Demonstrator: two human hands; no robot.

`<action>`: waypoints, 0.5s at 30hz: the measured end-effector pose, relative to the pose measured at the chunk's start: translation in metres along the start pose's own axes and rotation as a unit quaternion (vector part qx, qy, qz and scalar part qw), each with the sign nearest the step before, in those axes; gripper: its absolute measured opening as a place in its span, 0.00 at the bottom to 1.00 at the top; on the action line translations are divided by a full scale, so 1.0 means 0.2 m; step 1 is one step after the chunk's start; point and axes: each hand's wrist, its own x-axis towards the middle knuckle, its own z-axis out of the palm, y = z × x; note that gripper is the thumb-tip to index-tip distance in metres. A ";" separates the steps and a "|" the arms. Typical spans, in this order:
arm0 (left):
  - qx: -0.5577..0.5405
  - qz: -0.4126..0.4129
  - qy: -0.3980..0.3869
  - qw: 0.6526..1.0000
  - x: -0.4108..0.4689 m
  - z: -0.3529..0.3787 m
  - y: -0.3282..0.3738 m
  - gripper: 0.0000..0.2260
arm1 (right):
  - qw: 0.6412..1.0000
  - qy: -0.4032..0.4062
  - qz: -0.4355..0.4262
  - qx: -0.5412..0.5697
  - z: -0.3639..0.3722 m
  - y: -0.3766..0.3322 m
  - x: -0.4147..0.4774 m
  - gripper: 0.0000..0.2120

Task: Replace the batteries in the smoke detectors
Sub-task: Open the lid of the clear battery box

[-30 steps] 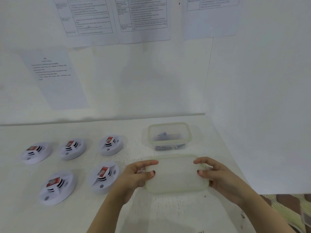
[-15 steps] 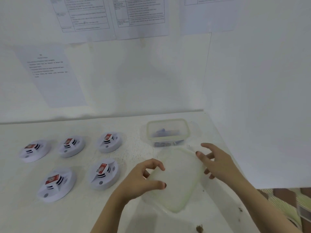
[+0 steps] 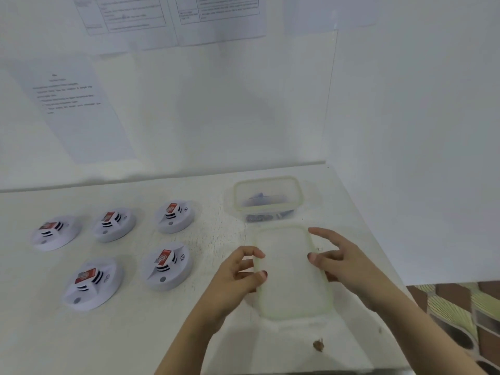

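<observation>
A: How many detectors are on the table (image 3: 135, 334)?

B: 5, all white discs with a red-labelled block on top. 3 in the back row: (image 3: 55, 232), (image 3: 114, 224), (image 3: 176, 216). 2 in front: (image 3: 93, 282), (image 3: 167, 265).

A: And boxes?

B: 1 clear box (image 3: 267, 198), open, near the back right corner, with dark items inside; too blurred to count.

A: Its lid?

B: 1 lid (image 3: 292, 272), just in front of the box, between the hands.

A: The hands?

B: 2. The left hand (image 3: 235, 280) has thumb and forefinger pinched on the lid's left edge. The right hand (image 3: 349, 263) has fingers spread at the lid's right edge; I cannot tell if it grips.

A: Papers?

B: 4 sheets on the wall, 1 of them (image 3: 73, 109) lower left.
</observation>
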 end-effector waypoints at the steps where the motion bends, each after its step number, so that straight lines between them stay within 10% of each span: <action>1: -0.029 -0.005 -0.008 1.000 0.01 -0.01 0.00 0.12 | 0.999 -0.011 0.000 0.034 0.00 0.00 0.00 0.21; 15: -0.181 -0.043 -0.096 0.978 0.14 -0.04 -0.05 0.13 | 0.957 -0.163 0.051 0.233 -0.02 0.06 0.08 0.15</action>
